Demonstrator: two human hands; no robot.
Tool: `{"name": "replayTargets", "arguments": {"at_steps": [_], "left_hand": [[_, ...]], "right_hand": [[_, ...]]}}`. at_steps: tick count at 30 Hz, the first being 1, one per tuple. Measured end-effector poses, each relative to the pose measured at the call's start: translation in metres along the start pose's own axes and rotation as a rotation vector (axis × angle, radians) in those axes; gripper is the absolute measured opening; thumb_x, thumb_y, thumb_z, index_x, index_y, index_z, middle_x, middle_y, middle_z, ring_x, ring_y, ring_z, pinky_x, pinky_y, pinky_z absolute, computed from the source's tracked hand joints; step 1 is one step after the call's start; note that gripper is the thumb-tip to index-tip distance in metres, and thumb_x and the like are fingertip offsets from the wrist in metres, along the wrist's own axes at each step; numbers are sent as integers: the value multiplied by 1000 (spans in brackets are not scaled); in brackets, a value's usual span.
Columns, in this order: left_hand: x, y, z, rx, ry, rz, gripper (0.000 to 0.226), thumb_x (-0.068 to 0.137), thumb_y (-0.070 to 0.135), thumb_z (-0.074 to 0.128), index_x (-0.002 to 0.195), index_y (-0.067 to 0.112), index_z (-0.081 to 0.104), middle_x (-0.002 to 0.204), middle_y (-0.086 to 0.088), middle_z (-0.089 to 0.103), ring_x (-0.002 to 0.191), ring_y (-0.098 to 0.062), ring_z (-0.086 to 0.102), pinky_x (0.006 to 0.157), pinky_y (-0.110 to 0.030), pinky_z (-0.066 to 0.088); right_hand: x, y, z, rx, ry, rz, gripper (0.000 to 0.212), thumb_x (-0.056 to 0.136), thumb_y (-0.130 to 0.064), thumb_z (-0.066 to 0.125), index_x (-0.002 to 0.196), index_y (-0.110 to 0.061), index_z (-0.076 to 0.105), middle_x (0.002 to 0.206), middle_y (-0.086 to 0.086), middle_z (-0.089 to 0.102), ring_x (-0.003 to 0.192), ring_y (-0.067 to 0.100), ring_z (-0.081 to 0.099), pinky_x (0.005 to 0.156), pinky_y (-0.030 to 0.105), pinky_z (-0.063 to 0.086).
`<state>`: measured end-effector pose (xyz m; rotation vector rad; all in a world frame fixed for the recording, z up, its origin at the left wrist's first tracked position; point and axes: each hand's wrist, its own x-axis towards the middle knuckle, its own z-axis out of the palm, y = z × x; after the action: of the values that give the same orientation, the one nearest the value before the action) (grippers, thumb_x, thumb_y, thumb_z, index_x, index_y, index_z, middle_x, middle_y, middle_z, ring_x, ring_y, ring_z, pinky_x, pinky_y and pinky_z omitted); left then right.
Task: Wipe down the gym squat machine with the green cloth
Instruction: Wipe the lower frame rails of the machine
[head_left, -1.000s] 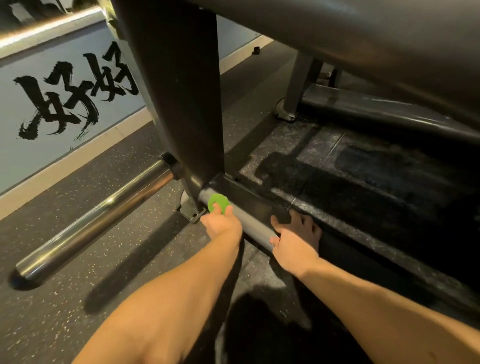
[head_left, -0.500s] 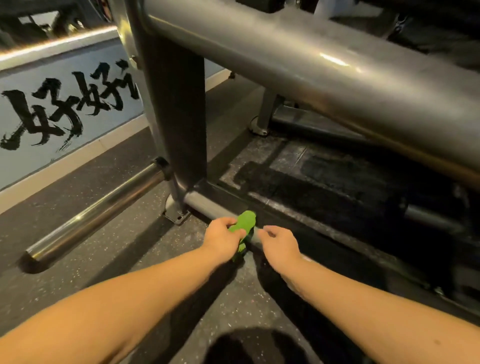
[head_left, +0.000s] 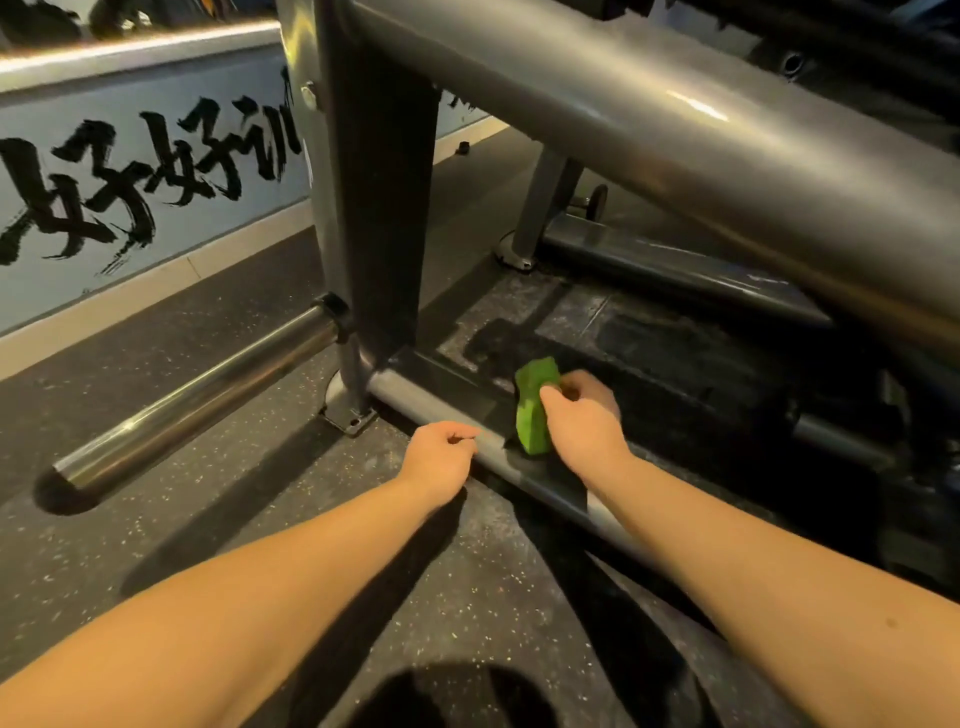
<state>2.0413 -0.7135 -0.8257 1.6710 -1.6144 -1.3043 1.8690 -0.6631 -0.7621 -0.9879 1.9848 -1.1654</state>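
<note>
The green cloth (head_left: 534, 410) is folded and hangs over the low grey base tube (head_left: 431, 410) of the squat machine. My right hand (head_left: 584, 421) grips the cloth from its right side, fingers curled round it. My left hand (head_left: 441, 457) is just left of the cloth at the near side of the same tube, fingers curled and holding nothing. A thick grey slanted beam (head_left: 675, 135) of the machine crosses overhead, and a dark upright post (head_left: 382, 208) rises from the base tube's left end.
A chrome weight peg (head_left: 197, 400) sticks out left from the post, low over the speckled rubber floor (head_left: 218, 519). A wall with black brush lettering (head_left: 130, 192) runs along the left. Another dark frame rail (head_left: 675, 270) lies behind the base.
The cloth has passed from my left hand to my right hand and moved right along the base tube. My left hand has let go and curled shut beside it.
</note>
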Motion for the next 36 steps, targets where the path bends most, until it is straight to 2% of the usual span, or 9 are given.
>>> {"name": "replayTargets", "arguments": {"at_steps": [3,5,7,10,15,22,27,31,36], "left_hand": [[11,-5,0,97,59,-42,26,96,16,67,122,14,69,123,-6,68,112,-24,65,106,-39,50],[17,-7,3,179,102,-52,34,94,19,69,128,12,66,128,-6,62,118,-26,61,108,-35,46],[24,-8,7,262,141,-30,39,92,22,73,129,11,65,134,-9,56,122,-30,58,109,-37,43],[35,-7,9,389,162,28,54,92,28,71,142,13,56,149,-12,42,137,-32,39,116,-38,32],[52,-14,11,451,145,58,68,94,32,72,153,17,43,159,-8,24,143,-29,21,116,-42,30],[63,-25,11,487,170,115,68,90,33,77,150,17,48,153,-8,26,138,-30,25,118,-43,31],[61,-26,5,452,182,120,73,88,38,78,151,20,47,153,-4,27,138,-27,26,114,-42,34],[58,-31,6,423,184,155,71,88,37,78,150,21,47,154,-5,26,138,-27,24,112,-43,35],[57,-38,10,379,152,145,66,93,33,72,151,22,43,161,-5,14,143,-31,14,118,-48,28]], "right_hand": [[7,10,-5,-424,-33,-335,22,98,-31,56,116,-19,62,111,1,61,103,19,57,87,38,50],[7,44,5,-704,-228,-429,23,97,-30,57,112,-14,65,119,10,62,116,30,55,99,41,46],[3,73,12,-849,-420,-399,24,97,-37,57,106,-16,64,132,11,59,131,35,48,105,40,41],[11,91,16,-792,-346,-387,31,102,-46,49,111,-21,64,147,7,53,143,33,39,115,43,32],[25,88,34,-963,-376,-261,62,102,-57,42,158,-32,30,170,9,-5,155,38,-3,126,43,3],[76,37,92,-840,-363,-123,51,106,-52,37,149,-27,47,164,6,27,144,31,37,114,41,38],[93,30,112,-739,-231,-133,24,102,-35,56,120,-27,69,118,0,68,106,19,64,85,33,50],[76,54,65,-767,-285,-296,20,99,-31,60,116,-27,70,123,-5,66,113,18,61,97,36,49],[45,94,-14,-830,-285,-268,22,98,-31,62,118,-28,69,135,-8,61,125,15,56,108,30,39]]}}
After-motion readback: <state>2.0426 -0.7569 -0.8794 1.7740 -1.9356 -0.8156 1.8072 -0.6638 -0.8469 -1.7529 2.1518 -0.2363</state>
